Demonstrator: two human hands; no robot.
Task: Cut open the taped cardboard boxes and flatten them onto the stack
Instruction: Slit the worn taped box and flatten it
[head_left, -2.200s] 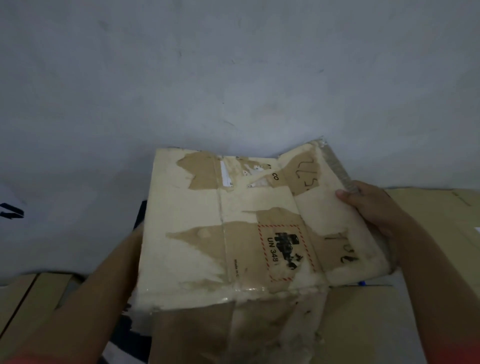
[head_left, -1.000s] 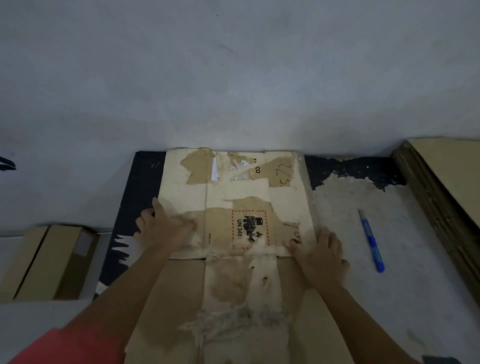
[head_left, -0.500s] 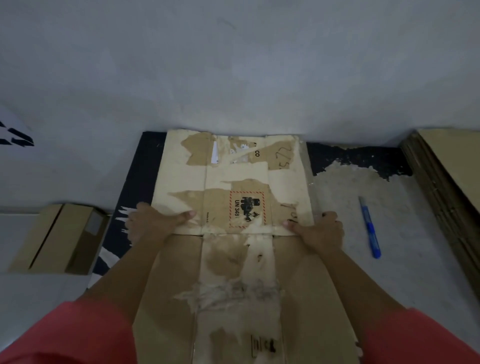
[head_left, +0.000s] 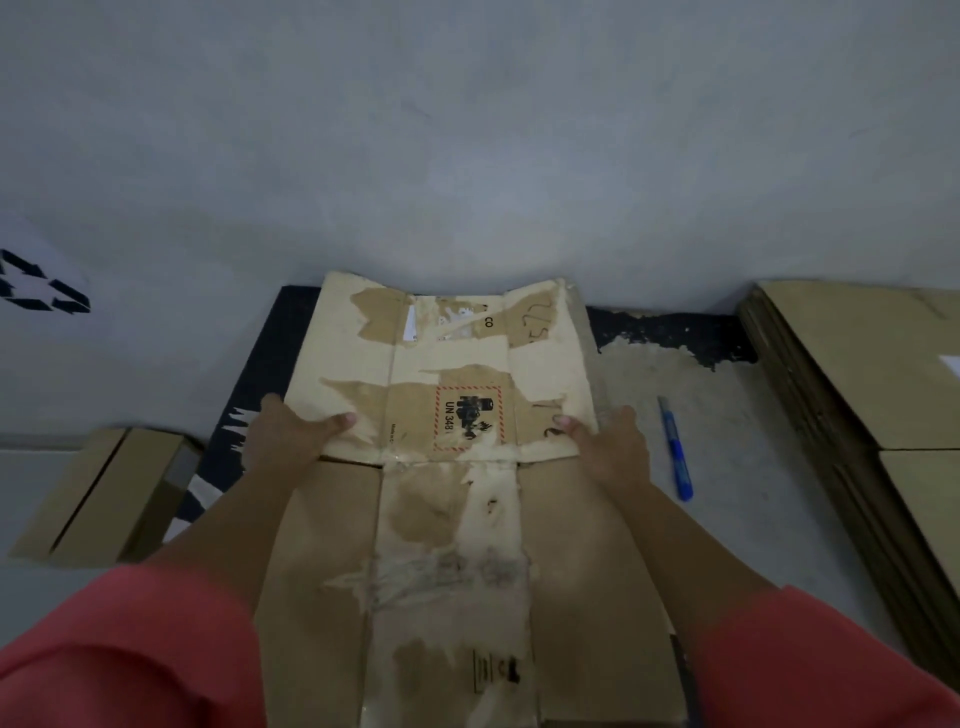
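Held up off the ground two seconds ago, the cardboard box (head_left: 447, 545) now lies collapsed on the floor (head_left: 737, 519), its far end at the foot of the grey wall and partly over a black mat (head_left: 270, 364). It is flat, with nothing inside. A person in pink sleeves grips the torn far panel (head_left: 441, 358) by its near corners. The left hand (head_left: 285, 441) has its thumb on top and its fingers tucked under the left edge. The right hand (head_left: 615, 449) does the same on the right edge, thumb on top and fingers curled round it. A red-hatched label sits between the two thumbs.

Along the floor's right side rises the stack (head_left: 852, 364) of flattened cardboard, well apart from the box. At the floor's left edge lies a small brown carton (head_left: 98, 499), closed, so its contents cannot be seen. A blue cutter (head_left: 675, 449) rests on the floor between the right hand and the stack.
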